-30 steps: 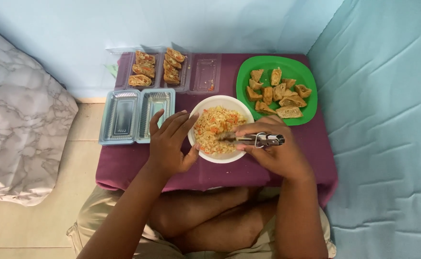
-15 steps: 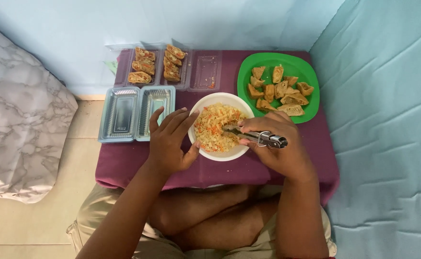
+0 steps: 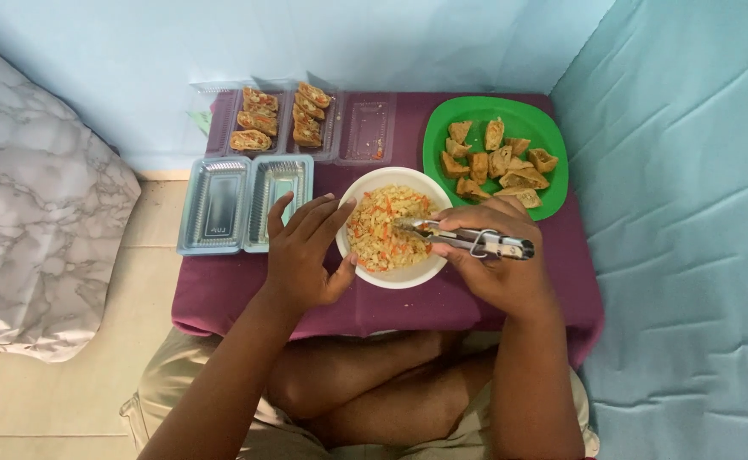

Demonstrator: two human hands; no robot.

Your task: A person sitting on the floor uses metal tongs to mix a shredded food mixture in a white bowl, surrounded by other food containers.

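Head view shows 2 clear plastic trays (image 3: 244,204) lying empty at the left of the purple-covered table (image 3: 408,307), and behind them a clear 3-part pack (image 3: 297,121) with filled rolls in 2 parts and only crumbs in the third. At centre, the white bowl (image 3: 391,274) holds shredded orange-flecked filling, and the green plate (image 3: 442,140) at its right carries fried tofu pieces. The left hand (image 3: 304,251) rests open against the bowl's rim, while the right hand (image 3: 497,260) is closed around metal tongs (image 3: 467,238) whose tips dip into the filling.
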